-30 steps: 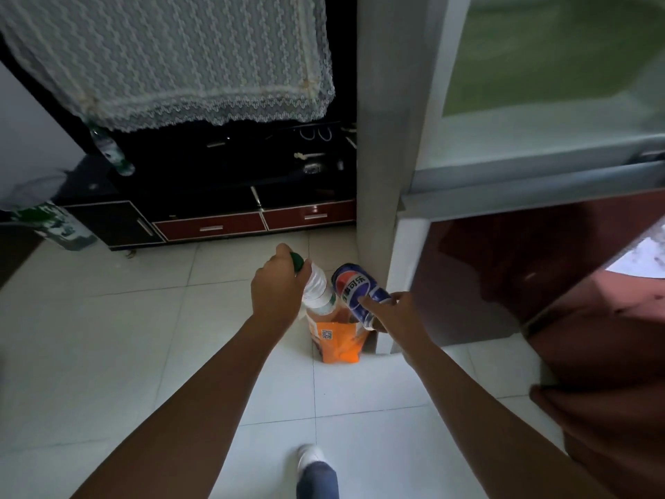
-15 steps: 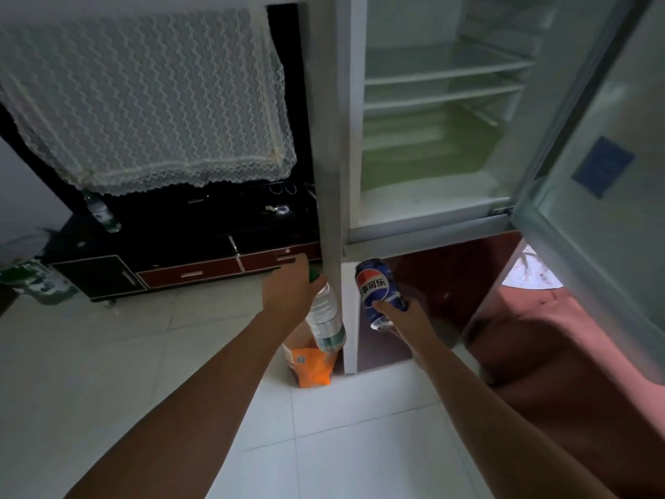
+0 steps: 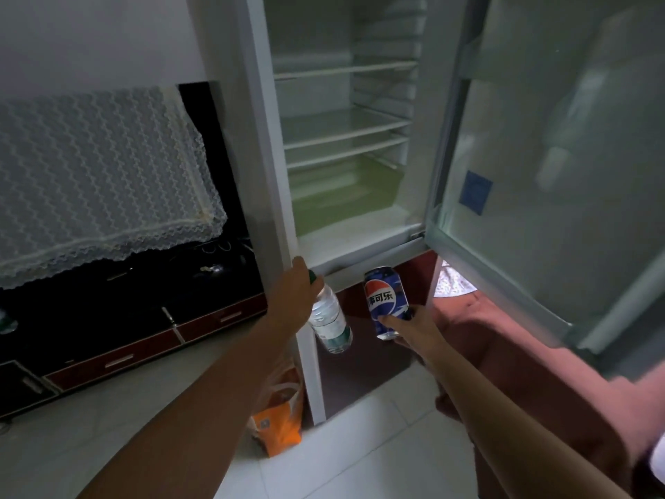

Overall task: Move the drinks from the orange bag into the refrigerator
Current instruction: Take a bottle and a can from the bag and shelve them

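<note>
My left hand grips a clear water bottle by its green-capped neck, the bottle hanging down in front of the refrigerator's left edge. A blue Pepsi can stands upright in my right hand, which holds it from below and behind. Both drinks are just under the open refrigerator, whose glass shelves and green drawer are bare. The orange bag sits on the floor below, beside the refrigerator's corner, partly hidden by my left arm.
The refrigerator door swings open to the right. A dark low cabinet with red drawers stands at left, with a white lace cloth above it. Pink fabric lies at lower right. The floor is white tile.
Both hands have lifted the bottle and the can up from the orange bag toward the refrigerator opening. The view has tilted upward, showing more shelves.
</note>
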{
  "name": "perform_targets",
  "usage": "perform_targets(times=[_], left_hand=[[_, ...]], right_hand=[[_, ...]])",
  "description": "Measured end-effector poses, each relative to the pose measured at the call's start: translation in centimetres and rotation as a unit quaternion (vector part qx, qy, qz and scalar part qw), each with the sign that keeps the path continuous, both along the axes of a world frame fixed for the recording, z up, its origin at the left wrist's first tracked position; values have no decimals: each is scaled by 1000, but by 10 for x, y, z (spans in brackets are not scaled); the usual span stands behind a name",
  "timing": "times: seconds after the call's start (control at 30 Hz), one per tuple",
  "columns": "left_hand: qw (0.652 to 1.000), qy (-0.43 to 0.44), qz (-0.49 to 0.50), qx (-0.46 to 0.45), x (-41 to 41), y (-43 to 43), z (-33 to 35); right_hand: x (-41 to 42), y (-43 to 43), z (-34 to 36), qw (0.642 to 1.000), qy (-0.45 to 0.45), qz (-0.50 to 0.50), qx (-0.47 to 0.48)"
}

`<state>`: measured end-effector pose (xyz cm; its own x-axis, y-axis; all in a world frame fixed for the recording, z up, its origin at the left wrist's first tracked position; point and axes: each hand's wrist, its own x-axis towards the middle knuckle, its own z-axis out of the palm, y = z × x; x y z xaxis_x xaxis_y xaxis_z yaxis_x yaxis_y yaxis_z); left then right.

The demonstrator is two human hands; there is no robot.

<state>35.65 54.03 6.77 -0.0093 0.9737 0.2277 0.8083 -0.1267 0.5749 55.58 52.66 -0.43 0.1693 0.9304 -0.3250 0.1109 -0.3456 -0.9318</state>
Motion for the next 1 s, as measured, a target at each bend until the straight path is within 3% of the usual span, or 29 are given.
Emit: perform_targets(times=[0.17,0.5,1.0], left_hand=[[996,-77,-24,29,3,21,14],[984,-135,12,117,26,73,52],[939,-118,146,288,76,153,138]], right_hand=[[4,5,10,999,-3,4,38],[16,68,34,996,-7,27,86],[52,212,100,975,-11,133,176]])
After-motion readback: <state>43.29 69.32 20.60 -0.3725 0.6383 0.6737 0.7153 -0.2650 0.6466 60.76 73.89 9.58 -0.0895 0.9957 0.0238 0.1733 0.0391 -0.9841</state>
